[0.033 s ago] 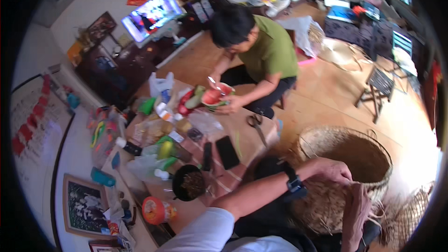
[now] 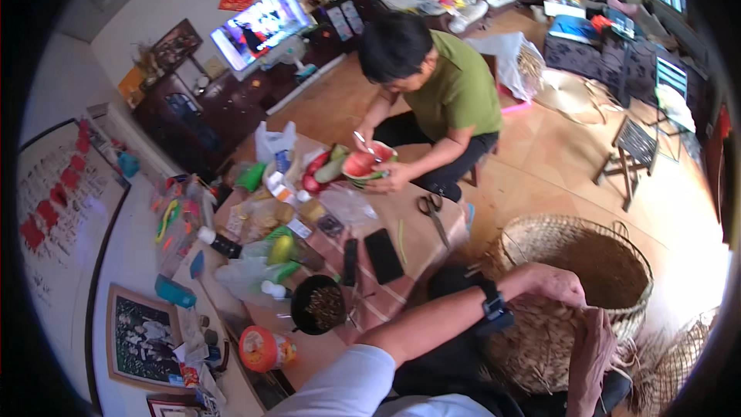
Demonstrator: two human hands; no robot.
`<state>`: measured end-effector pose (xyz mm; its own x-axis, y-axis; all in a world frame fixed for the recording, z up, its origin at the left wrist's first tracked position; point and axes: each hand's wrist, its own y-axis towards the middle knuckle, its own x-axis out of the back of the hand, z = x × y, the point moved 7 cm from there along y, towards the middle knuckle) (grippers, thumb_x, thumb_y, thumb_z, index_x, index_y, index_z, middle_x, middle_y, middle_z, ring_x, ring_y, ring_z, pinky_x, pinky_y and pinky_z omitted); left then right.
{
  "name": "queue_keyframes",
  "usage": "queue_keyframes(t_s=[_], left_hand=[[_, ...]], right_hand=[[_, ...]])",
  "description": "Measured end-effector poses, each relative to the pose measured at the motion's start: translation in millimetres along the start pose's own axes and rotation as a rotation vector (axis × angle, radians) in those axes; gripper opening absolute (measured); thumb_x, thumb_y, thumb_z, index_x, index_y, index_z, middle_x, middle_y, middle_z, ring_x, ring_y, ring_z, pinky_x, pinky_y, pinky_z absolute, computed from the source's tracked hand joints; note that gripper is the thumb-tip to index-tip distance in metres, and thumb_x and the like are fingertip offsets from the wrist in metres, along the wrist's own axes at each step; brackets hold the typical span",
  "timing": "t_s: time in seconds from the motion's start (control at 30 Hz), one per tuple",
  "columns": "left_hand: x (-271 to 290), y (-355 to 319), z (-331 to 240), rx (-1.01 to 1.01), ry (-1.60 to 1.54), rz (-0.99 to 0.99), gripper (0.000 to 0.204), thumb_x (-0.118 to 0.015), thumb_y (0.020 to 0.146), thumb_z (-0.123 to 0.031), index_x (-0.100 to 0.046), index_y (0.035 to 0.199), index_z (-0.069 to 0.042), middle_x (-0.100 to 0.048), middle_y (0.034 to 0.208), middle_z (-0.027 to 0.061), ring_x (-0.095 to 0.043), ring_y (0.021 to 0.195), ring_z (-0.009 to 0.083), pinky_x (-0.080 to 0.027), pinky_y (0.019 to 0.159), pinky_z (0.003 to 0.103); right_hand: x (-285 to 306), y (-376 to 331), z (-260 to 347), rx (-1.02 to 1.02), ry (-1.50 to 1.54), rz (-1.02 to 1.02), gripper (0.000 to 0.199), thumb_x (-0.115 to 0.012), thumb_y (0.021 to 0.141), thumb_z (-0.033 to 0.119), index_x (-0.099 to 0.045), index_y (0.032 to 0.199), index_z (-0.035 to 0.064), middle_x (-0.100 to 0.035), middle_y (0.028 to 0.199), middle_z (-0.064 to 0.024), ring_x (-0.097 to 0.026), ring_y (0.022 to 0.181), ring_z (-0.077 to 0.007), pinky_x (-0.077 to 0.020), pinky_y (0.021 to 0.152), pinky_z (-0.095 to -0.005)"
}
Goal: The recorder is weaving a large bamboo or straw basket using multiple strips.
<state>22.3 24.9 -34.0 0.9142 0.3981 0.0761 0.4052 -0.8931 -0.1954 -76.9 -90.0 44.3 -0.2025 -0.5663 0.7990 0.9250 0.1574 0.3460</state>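
Note:
A large round woven basket point(image 2: 532, 228) of straw-coloured strips stands close in front of me, tilted, its hollow showing. My left hand point(image 2: 557, 284), with a dark watch point(image 2: 496, 310) on the wrist, is closed at the basket's near rim. From the lower edge rises my right hand point(image 2: 596, 336), seen from the side with its fingers pressed together. Their fingertips meet near the rim; whatever lies between them is too small or hidden to make out. Loose strip ends point(image 2: 627, 355) stick out of the weave beside my right hand.
Left of the basket stands a table with scissors point(image 2: 434, 216), a black phone point(image 2: 384, 256), a dark bowl point(image 2: 316, 305) and several bags. Across it a person in a green shirt point(image 2: 463, 81) holds a cut watermelon point(image 2: 363, 164) and a utensil. A folding stool point(image 2: 631, 153) stands at right.
The whole view has shifted slightly, so the room sits a little farther right and lower. Both hands stay together at the basket's rim.

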Motion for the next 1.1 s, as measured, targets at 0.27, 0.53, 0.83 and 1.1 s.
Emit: queue_keyframes(t_s=[0.27,0.53,0.83,1.1], left_hand=[[22,12,32,0.296,-0.191,-0.118,0.031,-0.077,0.096,-0.033,-0.074,0.078,-0.007,-0.060,0.069,-0.0043,-0.052,0.062,0.0101,-0.041,0.055,0.035],[24,9,39,0.330,-0.152,-0.183,0.024,-0.083,0.089,-0.027,-0.080,0.095,-0.004,-0.070,0.076,-0.0002,-0.058,0.066,0.0133,-0.047,0.058,0.035],[24,4,24,0.322,0.024,-0.210,0.032,-0.078,0.087,-0.032,-0.079,0.096,0.000,-0.068,0.076,-0.0022,-0.053,0.068,0.0138,-0.045,0.060,0.037],[20,6,29,0.265,0.035,-0.323,0.032,-0.078,0.084,-0.030,-0.080,0.098,-0.001,-0.071,0.073,0.0032,-0.061,0.064,0.0148,-0.044,0.056,0.038]], right_hand=[[-18,1,4,0.068,-0.206,-0.017,0.011,-0.069,0.092,0.006,-0.063,0.101,0.0048,-0.056,0.092,-0.0174,-0.062,0.077,-0.0398,-0.0468,0.064,-0.0500],[-13,-8,4,0.066,-0.240,0.031,0.026,-0.070,0.089,0.003,-0.067,0.115,0.0085,-0.059,0.097,-0.0173,-0.065,0.081,-0.0383,-0.0488,0.064,-0.0490],[-7,-5,13,0.077,-0.117,-0.021,0.017,-0.067,0.092,0.003,-0.063,0.108,0.0061,-0.063,0.099,-0.0170,-0.066,0.081,-0.0404,-0.0491,0.065,-0.0513],[-4,-13,8,-0.006,-0.212,0.070,0.018,-0.070,0.090,0.006,-0.063,0.106,0.0076,-0.063,0.097,-0.0174,-0.066,0.078,-0.0409,-0.0484,0.063,-0.0518]])
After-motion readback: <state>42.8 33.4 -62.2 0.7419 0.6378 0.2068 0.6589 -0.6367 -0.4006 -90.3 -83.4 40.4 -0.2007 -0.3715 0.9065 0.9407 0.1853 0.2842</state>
